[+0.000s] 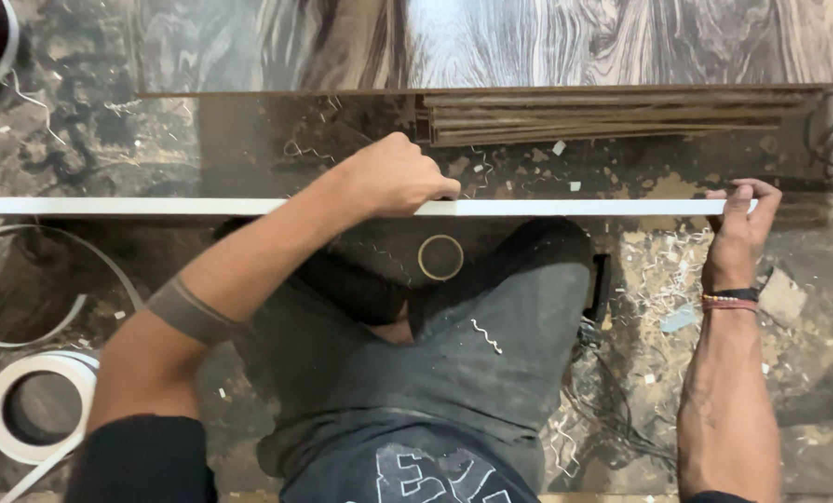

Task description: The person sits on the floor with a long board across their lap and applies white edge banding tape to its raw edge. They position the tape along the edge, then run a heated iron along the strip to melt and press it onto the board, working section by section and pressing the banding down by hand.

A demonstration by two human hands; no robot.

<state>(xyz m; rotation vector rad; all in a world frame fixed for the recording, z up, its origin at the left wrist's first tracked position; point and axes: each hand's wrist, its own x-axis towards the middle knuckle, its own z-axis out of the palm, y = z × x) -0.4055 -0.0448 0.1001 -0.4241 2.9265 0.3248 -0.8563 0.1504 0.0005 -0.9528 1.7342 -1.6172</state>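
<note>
Your left hand (399, 175) is curled in a fist on top of the white strip (202, 206), fingers closed over its edge near the middle. Can't tell if anything sits inside the fist. Your right hand (742, 224) pinches the strip's right end, fingers and thumb closed on it. The strip runs level across the view from the left edge to your right hand, just above your knees. A small tape ring (440, 257) lies on the floor between your legs, just below the strip. A white banding roll (36, 405) sits lower left, loose band curling near it. Stacked wood-grain boards (612, 116) lie beyond the strip, upper right. Shavings (658, 270) litter the floor by your right wrist.
</note>
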